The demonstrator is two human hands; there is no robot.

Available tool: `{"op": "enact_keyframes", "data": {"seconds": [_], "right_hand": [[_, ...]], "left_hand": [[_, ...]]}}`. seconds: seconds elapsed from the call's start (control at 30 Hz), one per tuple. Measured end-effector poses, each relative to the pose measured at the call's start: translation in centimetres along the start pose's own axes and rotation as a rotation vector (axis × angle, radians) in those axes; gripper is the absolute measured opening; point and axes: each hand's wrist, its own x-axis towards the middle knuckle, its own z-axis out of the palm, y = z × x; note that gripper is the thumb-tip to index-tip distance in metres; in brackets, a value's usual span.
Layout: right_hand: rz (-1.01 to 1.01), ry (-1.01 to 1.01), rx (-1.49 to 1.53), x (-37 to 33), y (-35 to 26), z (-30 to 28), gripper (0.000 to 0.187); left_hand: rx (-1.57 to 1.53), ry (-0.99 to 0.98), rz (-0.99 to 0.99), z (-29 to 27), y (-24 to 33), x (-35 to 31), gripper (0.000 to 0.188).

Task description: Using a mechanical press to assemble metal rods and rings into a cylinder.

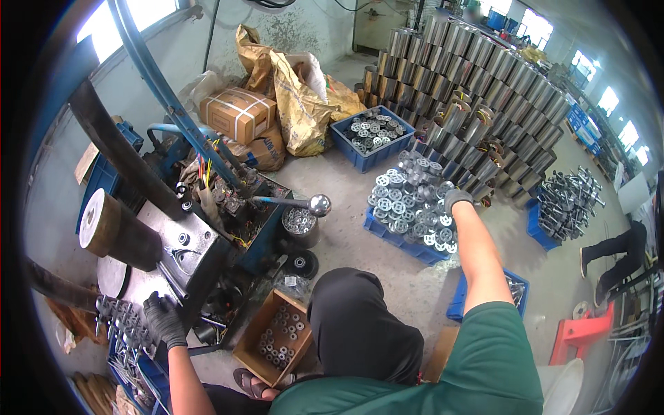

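My right hand [457, 200], in a dark grey glove, reaches far forward to the right side of a heap of silvery spoked metal end caps [398, 197]. Its fingers curl in against the caps, and what they hold is hidden. Under the heap is a blue crate [404, 240]. My left hand [164, 321], gloved too, lies over the near edge of the machine table [197, 252] with its fingers stretched out. Right beside it stand several metal shafts [123, 321] with discs, bunched over a blue bin. A thick steel cylinder [117, 228] rests on the machine table.
A ball-ended lever [318, 205] juts from the machine. By my feet is a wooden box [252, 346] of small rings. A second blue crate [366, 160] holds darker caps. Shiny metal tubes [477, 90] are stacked behind. At far right, a person's legs [619, 256] show.
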Motion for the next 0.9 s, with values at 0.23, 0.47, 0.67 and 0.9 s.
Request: {"op": "enact_keyframes", "data": {"seconds": [0.23,0.47,0.67,0.9], "right_hand": [[-0.388,0.116,-0.679,1.4,-2.6,1.4,0.033],[-0.048,0.203,-0.008,2.4,-1.1,4.5,0.040],[-0.008,0.105,-0.383,3.1,-1.6,7.2,0.037],[0.084,0.085,-0.221,-1.9,-4.7,1.5,0.062]], "left_hand": [[-0.052,0.013,0.020,0.3,0.0,-0.1,0.025],[-0.056,-0.001,0.002,0.5,-0.2,-0.1,0.024],[-0.045,-0.005,0.004,1.3,0.2,0.1,0.023],[-0.057,0.002,-0.023,0.3,-0.2,-0.1,0.024]]}}
